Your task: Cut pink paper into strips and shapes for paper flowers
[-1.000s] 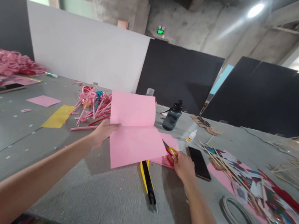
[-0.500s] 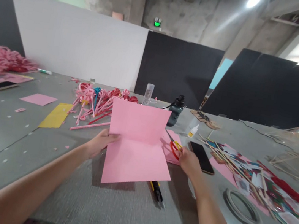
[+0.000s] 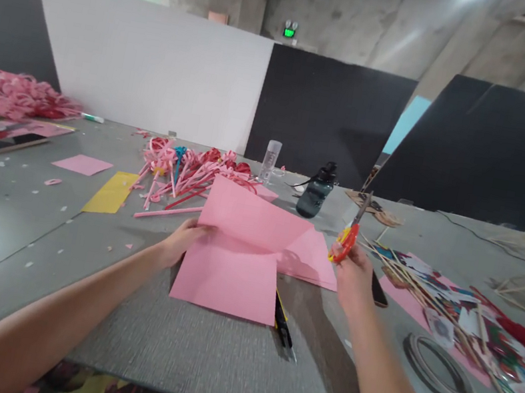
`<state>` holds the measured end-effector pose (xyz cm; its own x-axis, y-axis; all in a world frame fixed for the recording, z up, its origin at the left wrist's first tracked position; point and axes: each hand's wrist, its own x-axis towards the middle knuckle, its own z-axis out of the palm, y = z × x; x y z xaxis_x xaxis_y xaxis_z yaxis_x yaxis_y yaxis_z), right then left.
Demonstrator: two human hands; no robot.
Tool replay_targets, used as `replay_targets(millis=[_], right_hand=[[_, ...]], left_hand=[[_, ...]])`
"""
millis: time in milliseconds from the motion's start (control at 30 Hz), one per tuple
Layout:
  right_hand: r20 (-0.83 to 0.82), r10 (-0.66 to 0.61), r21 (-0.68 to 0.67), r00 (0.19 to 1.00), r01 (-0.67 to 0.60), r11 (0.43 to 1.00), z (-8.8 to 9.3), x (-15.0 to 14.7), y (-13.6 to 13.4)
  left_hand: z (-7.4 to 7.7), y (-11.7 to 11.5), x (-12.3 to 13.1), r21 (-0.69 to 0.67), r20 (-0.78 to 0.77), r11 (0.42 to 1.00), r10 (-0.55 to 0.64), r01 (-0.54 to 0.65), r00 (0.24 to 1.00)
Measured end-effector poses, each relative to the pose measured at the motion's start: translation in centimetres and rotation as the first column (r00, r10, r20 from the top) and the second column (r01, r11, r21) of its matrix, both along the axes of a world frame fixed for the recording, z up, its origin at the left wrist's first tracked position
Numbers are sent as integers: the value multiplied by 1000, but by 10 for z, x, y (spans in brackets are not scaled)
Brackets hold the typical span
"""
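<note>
My left hand [image 3: 184, 240] pinches the left edge of a creased sheet of pink paper [image 3: 232, 279], thumb on top; its upper half tilts up from the crease. In my right hand [image 3: 354, 277] are scissors [image 3: 350, 234] with red and yellow handles, blades pointing up and away, apart from the paper. More pink sheets [image 3: 315, 260] lie between the held paper and my right hand. A black and yellow utility knife [image 3: 284, 326] rests on the table, its upper end under the paper's right edge.
Pink and red paper flowers [image 3: 186, 169] lie behind the paper, beside a clear bottle [image 3: 271, 161] and a dark water bottle [image 3: 316, 192]. At right are a phone [image 3: 379, 290], partly hidden, thin sticks [image 3: 410, 280] and a tape roll [image 3: 438, 368]. Yellow paper [image 3: 111, 192] lies left.
The scissors have risen off the table, swung upright and shifted right with my right hand. The pink paper's lower half has dropped towards the table, and its upper half now slants down to the right.
</note>
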<state>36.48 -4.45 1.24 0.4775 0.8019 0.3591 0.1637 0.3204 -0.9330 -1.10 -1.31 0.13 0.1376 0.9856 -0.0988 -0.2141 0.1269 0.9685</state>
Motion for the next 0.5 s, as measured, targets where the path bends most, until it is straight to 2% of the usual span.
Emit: replay_targets(millis=[133, 233, 367, 500], right_hand=[[-117, 12, 11, 993, -11, 1000, 6, -3, -3], [-141, 28, 8, 990, -28, 1000, 11, -8, -5], [-97, 92, -6, 991, -93, 996, 19, -14, -10], [27, 189, -77, 982, -186, 979, 24, -16, -16]], left_hand=[[4, -2, -1, -35, -14, 999, 13, -14, 1000], [6, -3, -2, -39, -9, 999, 24, -24, 1000], [7, -1, -3, -29, 27, 1000, -10, 11, 1000], [8, 5, -9, -31, 85, 999, -14, 17, 996]])
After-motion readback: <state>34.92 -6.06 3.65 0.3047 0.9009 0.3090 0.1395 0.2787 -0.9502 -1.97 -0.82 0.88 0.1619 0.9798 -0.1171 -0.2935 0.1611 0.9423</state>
